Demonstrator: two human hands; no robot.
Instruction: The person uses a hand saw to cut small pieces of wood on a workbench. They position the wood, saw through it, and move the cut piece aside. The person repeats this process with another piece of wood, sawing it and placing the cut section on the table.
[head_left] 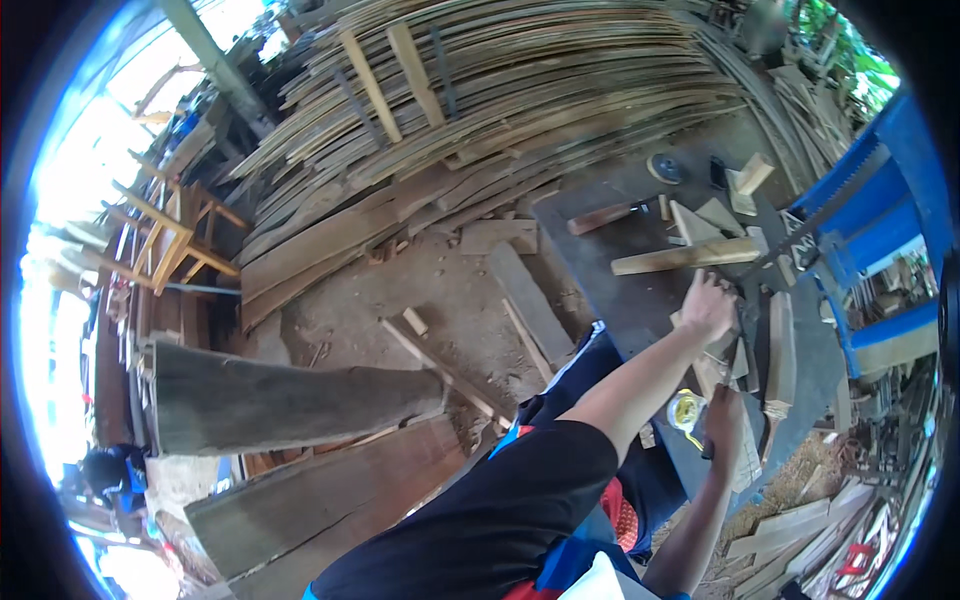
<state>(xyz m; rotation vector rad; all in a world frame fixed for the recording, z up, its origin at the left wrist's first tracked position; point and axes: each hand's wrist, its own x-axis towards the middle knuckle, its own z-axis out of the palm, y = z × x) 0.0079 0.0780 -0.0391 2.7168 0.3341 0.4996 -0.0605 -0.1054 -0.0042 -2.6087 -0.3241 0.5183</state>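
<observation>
My left hand (710, 305) reaches over the dark worktable (590, 255), its fingers curled down by a dark, thin piece beside a light wooden bar (685, 256). What it grips is too small to make out. Nearer to me, my right hand (725, 420) is closed around a dark-handled tool (708, 448). The handle's end sticks out below the fist, and a thin part points away toward the left hand; the tool's kind is unclear. A yellow tape measure (685, 411) lies just left of the right hand. To its right rests a long wooden block (780, 350).
A brown-handled tool (600, 218), a round dark disc (664, 168) and several wood offcuts (752, 175) lie on the table's far part. A blue frame (880, 200) stands at the right. Stacked boards (520, 80) fill the back; thick slabs (290, 400) are at left, near a wooden chair (170, 235).
</observation>
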